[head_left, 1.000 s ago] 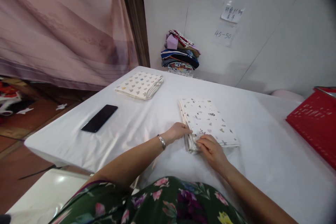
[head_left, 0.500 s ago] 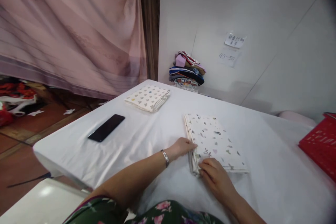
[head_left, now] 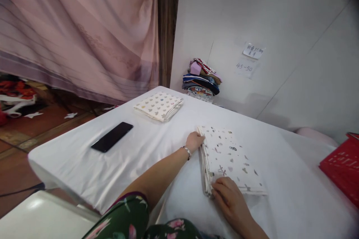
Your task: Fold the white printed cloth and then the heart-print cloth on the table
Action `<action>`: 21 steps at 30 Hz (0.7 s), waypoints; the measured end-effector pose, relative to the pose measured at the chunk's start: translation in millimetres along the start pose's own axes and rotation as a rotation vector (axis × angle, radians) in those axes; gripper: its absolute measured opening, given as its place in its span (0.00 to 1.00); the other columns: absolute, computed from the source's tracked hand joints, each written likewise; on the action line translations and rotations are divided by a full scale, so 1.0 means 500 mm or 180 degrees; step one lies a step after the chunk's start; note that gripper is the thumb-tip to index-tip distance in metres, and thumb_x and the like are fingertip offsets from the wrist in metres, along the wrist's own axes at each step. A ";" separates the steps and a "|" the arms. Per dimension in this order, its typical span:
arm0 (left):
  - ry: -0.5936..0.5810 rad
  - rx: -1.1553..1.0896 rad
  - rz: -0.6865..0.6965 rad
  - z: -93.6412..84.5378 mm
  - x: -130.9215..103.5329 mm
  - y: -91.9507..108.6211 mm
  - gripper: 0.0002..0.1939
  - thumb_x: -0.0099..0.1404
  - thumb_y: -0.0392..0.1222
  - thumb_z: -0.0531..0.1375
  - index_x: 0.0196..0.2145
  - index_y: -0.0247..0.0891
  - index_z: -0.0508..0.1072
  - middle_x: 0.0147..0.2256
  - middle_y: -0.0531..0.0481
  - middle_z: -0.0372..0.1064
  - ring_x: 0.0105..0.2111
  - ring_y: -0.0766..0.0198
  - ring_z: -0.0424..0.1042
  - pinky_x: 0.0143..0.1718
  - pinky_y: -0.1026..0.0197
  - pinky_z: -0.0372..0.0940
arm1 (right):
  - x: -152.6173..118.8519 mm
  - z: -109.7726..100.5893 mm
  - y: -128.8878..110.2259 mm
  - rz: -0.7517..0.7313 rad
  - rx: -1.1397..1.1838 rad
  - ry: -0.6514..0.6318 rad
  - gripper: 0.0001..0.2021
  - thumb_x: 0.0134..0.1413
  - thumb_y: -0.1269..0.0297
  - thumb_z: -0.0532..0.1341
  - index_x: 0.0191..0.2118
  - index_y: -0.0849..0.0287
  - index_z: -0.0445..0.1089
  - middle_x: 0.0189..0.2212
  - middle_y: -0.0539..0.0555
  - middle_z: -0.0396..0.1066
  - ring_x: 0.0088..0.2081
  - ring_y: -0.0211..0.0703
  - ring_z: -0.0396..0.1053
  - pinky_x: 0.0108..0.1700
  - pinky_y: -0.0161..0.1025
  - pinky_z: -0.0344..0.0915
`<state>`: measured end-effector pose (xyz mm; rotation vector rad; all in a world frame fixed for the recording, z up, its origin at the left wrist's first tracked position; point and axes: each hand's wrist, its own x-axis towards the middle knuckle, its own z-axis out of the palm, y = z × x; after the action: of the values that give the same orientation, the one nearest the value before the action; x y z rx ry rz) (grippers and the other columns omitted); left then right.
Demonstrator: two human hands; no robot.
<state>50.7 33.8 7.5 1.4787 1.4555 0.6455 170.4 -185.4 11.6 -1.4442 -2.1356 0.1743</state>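
Observation:
A folded white cloth [head_left: 232, 157] with small grey and coloured prints lies on the white-covered table [head_left: 157, 145]. My left hand [head_left: 194, 141] is closed on the far part of its layered left edge. At the near left corner of the same cloth, my right hand [head_left: 228, 196] pinches the edge between thumb and fingers. Farther back and to the left lies another folded white cloth [head_left: 158, 106] with a grey leaf-like pattern, untouched by either hand.
A black phone [head_left: 112, 137] lies on the left of the table. Behind the far edge, a pile of folded fabrics [head_left: 201, 80] stands by the wall. To the right is a red basket [head_left: 340, 164]. A white stool [head_left: 42, 216] is at lower left, and a pink curtain [head_left: 84, 33] hangs behind.
My left hand has slid away from me along the cloth's left edge, towards its far corner. My right hand stays at the near corner. The view has shifted slightly.

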 end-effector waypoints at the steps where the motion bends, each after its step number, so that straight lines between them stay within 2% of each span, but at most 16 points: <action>1: 0.0043 0.0014 -0.0007 -0.002 0.005 -0.001 0.13 0.53 0.46 0.62 0.33 0.35 0.71 0.35 0.45 0.73 0.36 0.60 0.69 0.31 0.65 0.57 | 0.000 0.000 0.000 0.0005 0.0000 0.0007 0.08 0.57 0.67 0.53 0.40 0.54 0.68 0.35 0.54 0.67 0.37 0.45 0.66 0.37 0.43 0.66; 4: 0.0139 0.0048 -0.0036 -0.009 0.023 0.003 0.24 0.55 0.52 0.59 0.45 0.34 0.68 0.44 0.41 0.71 0.42 0.58 0.69 0.36 0.64 0.58 | 0.000 0.002 -0.003 -0.0001 -0.0029 0.0082 0.08 0.57 0.68 0.54 0.41 0.54 0.67 0.36 0.55 0.67 0.38 0.45 0.66 0.37 0.44 0.67; 6: 0.0137 0.0093 -0.0038 -0.013 0.040 0.008 0.27 0.56 0.56 0.58 0.46 0.33 0.67 0.46 0.39 0.70 0.44 0.56 0.69 0.37 0.63 0.58 | 0.000 0.005 -0.005 0.0006 -0.0038 0.0138 0.08 0.56 0.68 0.54 0.41 0.55 0.67 0.36 0.55 0.67 0.38 0.46 0.66 0.37 0.44 0.67; 10: 0.0070 0.0233 -0.0005 -0.012 0.071 0.018 0.21 0.56 0.56 0.57 0.37 0.35 0.71 0.40 0.40 0.72 0.39 0.56 0.71 0.34 0.63 0.59 | -0.003 0.015 -0.003 -0.0005 0.0024 0.0248 0.08 0.56 0.69 0.54 0.41 0.55 0.66 0.36 0.56 0.67 0.37 0.46 0.66 0.37 0.44 0.66; 15: 0.0201 0.0526 0.0065 -0.006 0.078 0.024 0.12 0.57 0.48 0.56 0.35 0.38 0.70 0.39 0.44 0.72 0.40 0.59 0.70 0.35 0.63 0.59 | -0.001 0.018 -0.007 0.0046 0.0013 0.0278 0.08 0.56 0.69 0.54 0.41 0.55 0.67 0.36 0.56 0.67 0.38 0.46 0.66 0.38 0.44 0.66; 18: 0.0234 0.0772 0.0105 -0.006 0.076 0.030 0.13 0.57 0.47 0.56 0.37 0.37 0.69 0.44 0.41 0.70 0.43 0.56 0.69 0.37 0.61 0.59 | 0.003 0.006 -0.015 0.0096 0.0090 0.0098 0.08 0.57 0.68 0.54 0.41 0.55 0.68 0.36 0.55 0.68 0.37 0.45 0.66 0.38 0.43 0.66; 21: 0.0176 0.0961 0.0087 -0.009 0.080 0.041 0.19 0.57 0.50 0.56 0.43 0.35 0.67 0.47 0.37 0.67 0.45 0.52 0.68 0.39 0.58 0.60 | 0.009 -0.023 -0.006 0.0345 0.0442 -0.0079 0.09 0.58 0.66 0.53 0.39 0.54 0.70 0.36 0.54 0.69 0.39 0.43 0.67 0.40 0.41 0.67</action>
<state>62.6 76.3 18.0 1.7254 1.6320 0.5015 172.4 -184.9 24.2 -1.4836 -2.0226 0.3754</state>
